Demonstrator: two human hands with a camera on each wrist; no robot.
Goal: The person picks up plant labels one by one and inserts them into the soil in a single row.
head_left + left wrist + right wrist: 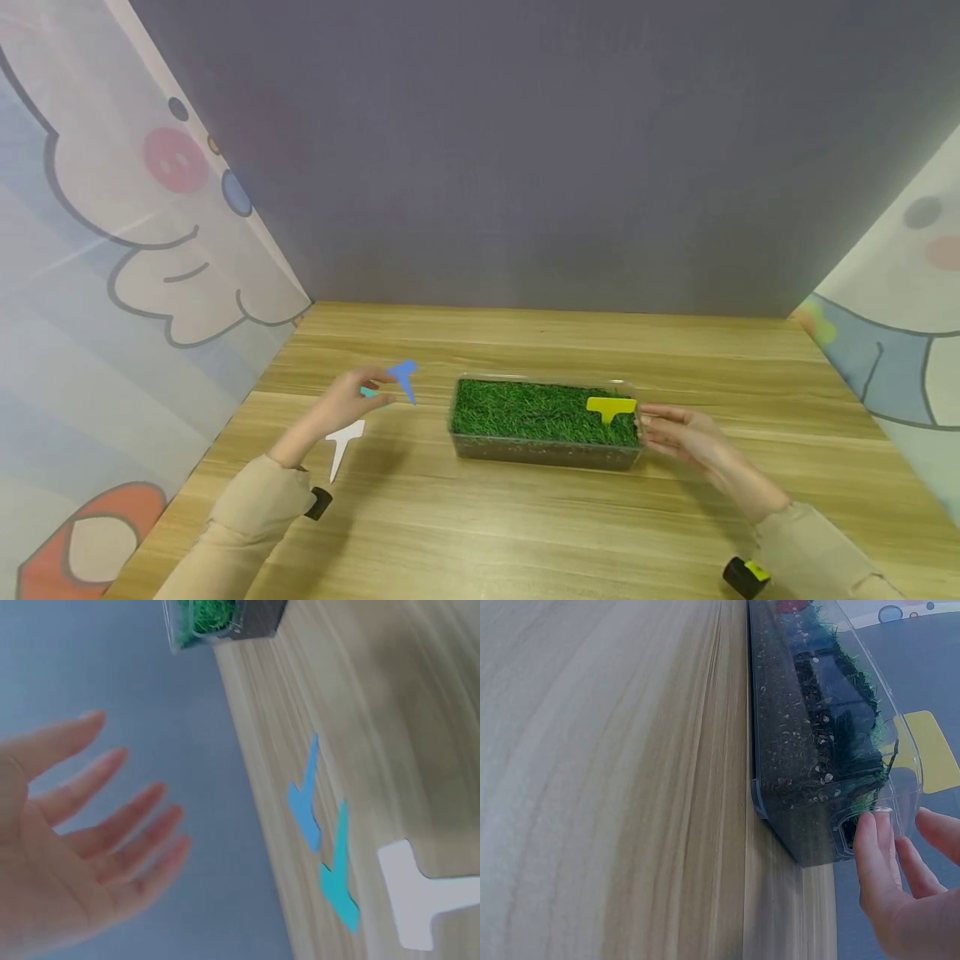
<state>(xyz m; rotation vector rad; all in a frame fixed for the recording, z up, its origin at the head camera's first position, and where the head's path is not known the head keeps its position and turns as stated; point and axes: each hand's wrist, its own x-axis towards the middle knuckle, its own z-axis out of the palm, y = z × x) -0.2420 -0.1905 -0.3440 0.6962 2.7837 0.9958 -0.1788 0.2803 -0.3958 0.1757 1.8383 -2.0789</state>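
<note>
We see the left hand [348, 402] above the left part of the wooden worktop [480, 525], its fingers loosely spread and holding nothing; beneath it and around it lie three T-shaped labels. The blue label [405, 371] lies farthest back, just past the fingertips in the head view; the teal label [340, 881] is next to it, which we see mostly covered by the hand from above but whole from the left wrist; the white label [347, 433] lies nearest to us, close below the palm.

To the right of these, well apart from the left hand, we find a long transparent box [543, 454] standing on the worktop; it holds green grass [525, 408] over a dark filling with pale specks, seen through the wall; a yellow label [611, 406] stands in the grass near the right end, stem down, its broad head upward. The right hand [693, 437] is at that same end, fingers extended and relaxed, the tips appearing to touch the end wall.

We notice beige sleeves [247, 508] on both arms and a black device [318, 503] at the left wrist; behind the worktop rises a grey panel [555, 150], with cartoon-printed cloth [82, 275] on either side.
</note>
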